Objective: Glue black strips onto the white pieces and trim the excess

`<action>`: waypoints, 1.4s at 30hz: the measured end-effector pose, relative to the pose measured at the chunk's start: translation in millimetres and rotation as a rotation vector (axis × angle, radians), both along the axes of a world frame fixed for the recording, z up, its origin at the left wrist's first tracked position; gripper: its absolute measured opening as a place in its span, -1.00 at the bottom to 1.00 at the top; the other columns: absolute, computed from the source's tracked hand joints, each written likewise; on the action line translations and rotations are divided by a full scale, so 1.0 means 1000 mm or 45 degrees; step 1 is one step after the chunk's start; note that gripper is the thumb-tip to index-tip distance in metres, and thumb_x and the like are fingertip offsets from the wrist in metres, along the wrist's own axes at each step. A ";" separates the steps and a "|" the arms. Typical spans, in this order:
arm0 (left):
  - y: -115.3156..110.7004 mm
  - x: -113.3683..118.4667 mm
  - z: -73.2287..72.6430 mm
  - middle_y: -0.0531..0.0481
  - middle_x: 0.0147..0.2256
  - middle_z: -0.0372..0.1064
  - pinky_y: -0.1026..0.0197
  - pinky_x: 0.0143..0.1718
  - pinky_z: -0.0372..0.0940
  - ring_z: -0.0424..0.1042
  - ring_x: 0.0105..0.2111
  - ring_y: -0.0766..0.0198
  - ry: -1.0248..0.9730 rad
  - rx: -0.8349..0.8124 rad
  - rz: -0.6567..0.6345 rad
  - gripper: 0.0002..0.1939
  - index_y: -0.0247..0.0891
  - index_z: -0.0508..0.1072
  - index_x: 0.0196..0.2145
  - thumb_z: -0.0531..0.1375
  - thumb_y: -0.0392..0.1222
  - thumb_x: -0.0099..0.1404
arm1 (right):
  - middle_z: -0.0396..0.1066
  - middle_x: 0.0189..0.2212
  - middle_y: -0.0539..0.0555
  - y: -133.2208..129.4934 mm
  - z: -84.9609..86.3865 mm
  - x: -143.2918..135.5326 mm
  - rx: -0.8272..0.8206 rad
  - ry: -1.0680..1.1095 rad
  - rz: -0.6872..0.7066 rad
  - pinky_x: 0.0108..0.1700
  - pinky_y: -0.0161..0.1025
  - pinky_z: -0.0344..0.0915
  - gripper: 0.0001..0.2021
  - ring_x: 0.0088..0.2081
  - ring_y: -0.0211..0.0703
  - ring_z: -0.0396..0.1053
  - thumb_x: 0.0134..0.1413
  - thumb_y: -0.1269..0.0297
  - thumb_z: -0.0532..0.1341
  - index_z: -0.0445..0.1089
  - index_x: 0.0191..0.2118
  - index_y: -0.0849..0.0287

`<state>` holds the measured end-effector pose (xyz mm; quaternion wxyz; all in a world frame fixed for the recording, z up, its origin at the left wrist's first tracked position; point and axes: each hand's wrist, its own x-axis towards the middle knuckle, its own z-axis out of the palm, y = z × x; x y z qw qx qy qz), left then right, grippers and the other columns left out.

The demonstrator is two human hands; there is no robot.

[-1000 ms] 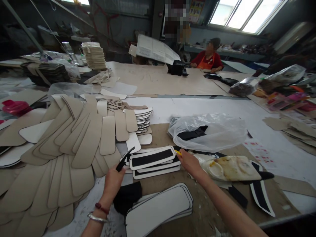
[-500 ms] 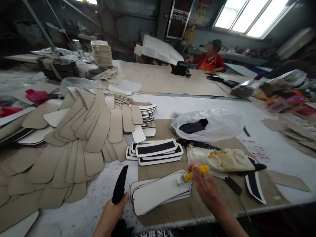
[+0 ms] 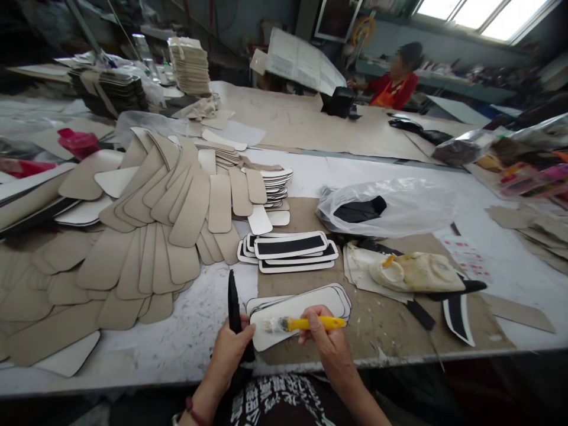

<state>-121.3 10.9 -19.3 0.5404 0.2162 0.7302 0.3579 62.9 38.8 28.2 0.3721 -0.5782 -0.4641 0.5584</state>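
Observation:
My right hand [image 3: 329,342] grips a brush by its yellow handle [image 3: 322,323]. Its bristles rest on the left part of the top white panel [image 3: 306,303], which lies on a small, slightly fanned pile. My left hand [image 3: 227,354] is closed around black strips [image 3: 234,302] that stand up beside the pile's left end; their number is hard to make out. Its thumb is at the panel's edge. Behind the pile sit several white panels with black strips on them [image 3: 290,244]. A cut-open, pale plastic container [image 3: 417,272] lies to the right.
Fanned beige pieces [image 3: 146,254] cover the left of the table. A clear plastic bag [image 3: 412,207] with black material lies behind the container. A curved black-and-white piece [image 3: 458,319] is at the right. Across the table sits a person in red [image 3: 402,86].
The brush has moved left along the top panel, from its right end to its left part. My left hand has come closer to the pile with the black strips. The view has shifted.

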 end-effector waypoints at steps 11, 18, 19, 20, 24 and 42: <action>-0.007 -0.001 -0.014 0.05 -0.63 0.28 0.23 -0.50 0.19 0.30 -0.55 0.22 0.209 0.009 -0.098 -0.72 -0.32 0.38 -0.45 0.16 -0.05 -0.07 | 0.26 -0.57 -0.03 -0.004 -0.018 0.003 0.071 -0.286 0.021 -0.47 -0.25 0.24 -0.76 -0.57 -0.22 0.27 0.04 0.06 0.10 0.22 -0.40 0.14; -0.008 0.002 -0.011 0.01 -0.58 0.34 0.22 -0.49 0.20 0.33 -0.51 0.19 0.227 -0.007 -0.057 -0.64 -0.32 0.40 -0.43 0.18 0.03 -0.11 | 0.27 -0.43 0.06 0.007 -0.014 0.044 0.598 -0.818 -0.029 -0.24 -0.19 0.24 -0.86 -0.33 -0.17 0.27 0.12 0.26 0.04 0.25 -0.40 0.15; -0.008 0.002 -0.011 0.01 -0.58 0.34 0.22 -0.49 0.20 0.33 -0.51 0.19 0.240 -0.028 -0.056 -0.62 -0.33 0.40 -0.42 0.18 0.04 -0.11 | 0.27 -0.42 0.07 0.008 -0.013 0.048 0.640 -0.848 -0.039 -0.23 -0.19 0.25 -0.88 -0.32 -0.17 0.27 0.12 0.28 0.04 0.25 -0.39 0.15; -0.008 0.003 -0.011 0.02 -0.59 0.34 0.22 -0.49 0.20 0.33 -0.52 0.19 0.255 -0.054 -0.053 -0.61 -0.33 0.41 -0.41 0.18 0.05 -0.12 | 0.27 -0.40 0.07 0.009 -0.012 0.051 0.677 -0.873 -0.048 -0.22 -0.19 0.25 -0.90 -0.30 -0.17 0.27 0.12 0.31 0.04 0.26 -0.38 0.15; -0.007 0.005 -0.010 0.02 -0.61 0.34 0.20 -0.48 0.21 0.32 -0.54 0.20 0.267 -0.107 -0.036 -0.57 -0.35 0.42 -0.38 0.18 0.06 -0.12 | 0.28 -0.38 0.08 0.011 -0.012 0.062 0.793 -0.951 -0.066 -0.20 -0.19 0.29 -0.92 -0.27 -0.18 0.28 0.11 0.37 0.04 0.26 -0.33 0.14; -0.010 0.003 -0.014 0.04 -0.66 0.31 0.20 -0.49 0.18 0.31 -0.57 0.19 0.221 -0.095 -0.040 -0.54 -0.35 0.42 -0.37 0.19 0.10 -0.14 | 0.27 -0.42 0.07 -0.032 -0.014 0.034 0.913 -1.174 0.372 -0.30 -0.25 0.31 -0.87 -0.34 -0.17 0.28 0.08 0.48 0.03 0.26 -0.35 0.13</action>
